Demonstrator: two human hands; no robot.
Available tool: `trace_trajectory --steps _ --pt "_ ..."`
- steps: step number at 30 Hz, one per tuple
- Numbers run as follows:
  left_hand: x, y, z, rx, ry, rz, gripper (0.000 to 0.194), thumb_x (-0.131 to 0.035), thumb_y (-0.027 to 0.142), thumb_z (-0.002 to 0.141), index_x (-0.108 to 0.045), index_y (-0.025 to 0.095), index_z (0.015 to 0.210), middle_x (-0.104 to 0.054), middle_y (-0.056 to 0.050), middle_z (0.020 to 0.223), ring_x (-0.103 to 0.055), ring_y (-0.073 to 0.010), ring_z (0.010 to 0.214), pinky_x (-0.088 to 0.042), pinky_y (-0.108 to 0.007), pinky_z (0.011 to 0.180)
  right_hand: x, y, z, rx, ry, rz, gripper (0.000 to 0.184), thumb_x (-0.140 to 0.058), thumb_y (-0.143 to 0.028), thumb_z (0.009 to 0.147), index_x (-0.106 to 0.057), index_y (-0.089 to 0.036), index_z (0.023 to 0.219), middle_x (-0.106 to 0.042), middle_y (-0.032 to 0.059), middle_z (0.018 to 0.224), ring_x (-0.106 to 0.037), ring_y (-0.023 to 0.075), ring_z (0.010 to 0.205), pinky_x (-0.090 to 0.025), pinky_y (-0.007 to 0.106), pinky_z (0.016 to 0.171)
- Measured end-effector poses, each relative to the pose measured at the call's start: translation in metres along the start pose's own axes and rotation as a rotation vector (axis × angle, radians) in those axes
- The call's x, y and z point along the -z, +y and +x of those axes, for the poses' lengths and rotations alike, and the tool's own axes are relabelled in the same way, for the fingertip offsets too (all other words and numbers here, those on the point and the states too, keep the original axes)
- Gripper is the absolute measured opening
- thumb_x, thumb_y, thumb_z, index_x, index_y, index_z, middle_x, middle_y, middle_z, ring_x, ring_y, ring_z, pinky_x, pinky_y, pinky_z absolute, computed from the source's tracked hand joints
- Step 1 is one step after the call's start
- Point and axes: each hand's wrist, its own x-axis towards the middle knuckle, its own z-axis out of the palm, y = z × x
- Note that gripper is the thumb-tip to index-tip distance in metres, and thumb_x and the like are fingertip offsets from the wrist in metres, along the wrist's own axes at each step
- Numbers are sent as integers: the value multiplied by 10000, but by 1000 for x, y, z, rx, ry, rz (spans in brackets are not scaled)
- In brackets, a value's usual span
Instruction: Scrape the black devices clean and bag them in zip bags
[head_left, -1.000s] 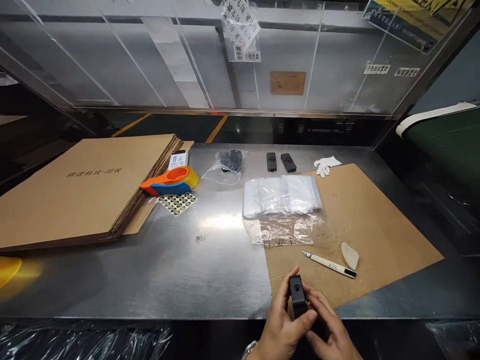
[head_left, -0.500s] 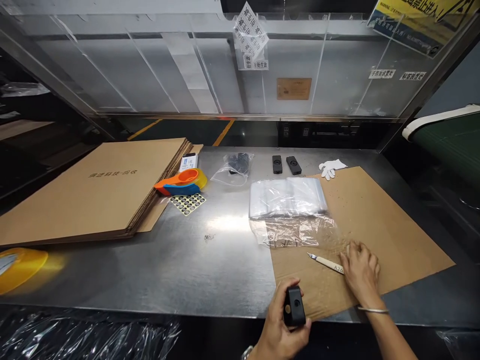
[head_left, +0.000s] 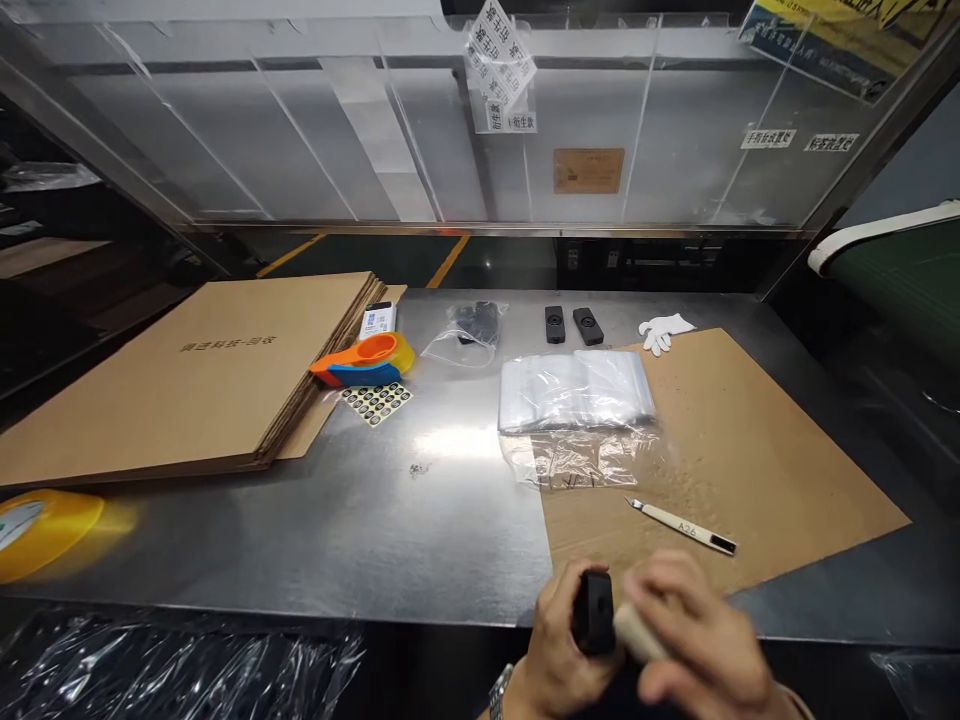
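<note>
My left hand (head_left: 559,650) is closed around a small black box-shaped device (head_left: 598,612), held upright over the table's front edge. Just to its right, my right hand (head_left: 697,630) is smeared by motion, with its fingers pointing at the device. A pale beige piece (head_left: 637,632) shows at those fingers; whether it is worn or held is unclear. Behind the hands, a craft knife (head_left: 682,525) with a cream handle lies on a cardboard sheet (head_left: 780,470). Beyond it rests a stack of clear plastic bags (head_left: 577,392).
Farther back lie two black devices (head_left: 571,325), a white glove (head_left: 664,332) and a bag with dark items (head_left: 476,325). Leftward are a tape dispenser (head_left: 364,360), a sticker sheet (head_left: 377,402), stacked cardboard (head_left: 180,380) and yellow tape (head_left: 49,535). A clear panel (head_left: 300,140) hangs above.
My right hand has moved from beside the craft knife toward me, up to the black device. The knife has shifted slightly right and its whole handle shows. The device has turned a little in my left hand.
</note>
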Motion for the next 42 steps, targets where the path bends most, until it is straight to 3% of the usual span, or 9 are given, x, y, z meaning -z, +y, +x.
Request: trace_trajectory --steps 6,14,17,22,27,30,33,36,42 --pt "-2 -4 -7 -146 14 -50 233 -637 249 665 -597 184 885 -601 -101 729 -557 -232 676 -431 -347 641 -12 -14 19 50 -176 -20 548 -568 -166 820 -413 -231 1341 -574 121 1026 -493 241 974 -470 398 811" --pt "5 3 0 -105 -93 -78 217 -577 226 710 -560 166 918 -608 -95 758 -570 -207 675 -450 -313 621 -21 -7 2 -18 -83 92 472 -546 -231 842 -463 -278 1304 -544 107 1032 -494 236 966 -467 388 806" --pt "-4 4 0 20 -54 -188 286 -500 215 778 -586 144 1041 -628 -145 971 -593 -246 905 -470 -365 824 -30 -2 7 -251 -10 265 372 -469 -258 888 -517 -279 1256 -529 92 1057 -494 217 1008 -453 365 851" --pt "-17 -5 -4 92 167 -596 668 -538 262 706 -372 187 1349 -297 -71 1465 -217 -296 1353 -148 -426 1134 -55 2 1 -617 93 509 347 -403 -357 918 -578 -245 1196 -532 76 1098 -511 181 1039 -423 287 917" --pt "-7 -3 8 397 309 -1195 600 -495 196 591 -564 166 1186 -580 -97 1236 -411 -283 1248 -234 -453 1100 -70 6 -29 -696 45 507 363 -397 -381 916 -574 -248 1202 -550 80 1124 -535 186 1026 -432 270 900" --pt "6 6 22 639 354 -1408 477 -484 196 651 -596 142 1111 -681 -78 870 -627 -223 840 -409 -486 950 -70 15 -49 -723 -41 514 363 -388 -395 914 -617 -238 1149 -602 83 1051 -564 193 1000 -454 271 878" --pt "15 13 33 747 385 -1481 371 -467 235 774 -562 128 1116 -601 -12 687 -555 -135 578 -505 -433 772 -61 27 -60 -767 7 398 354 -417 -390 905 -616 -222 1144 -594 89 1128 -531 205 1103 -439 279 938" --pt "15 15 37 800 406 -1499 354 -460 308 824 -536 104 1102 -563 -7 668 -527 -124 575 -512 -361 712 -46 28 -55 -679 135 174 330 -475 -334 886 -570 -241 1189 -551 76 1200 -520 191 1129 -461 237 911" --pt "2 12 33 861 420 -1440 384 -509 460 806 -517 159 1045 -528 10 635 -483 -107 535 -440 -231 536 -50 0 -24 41 78 -155 367 -511 -233 863 -535 -176 1225 -553 118 1019 -526 208 982 -497 317 812"
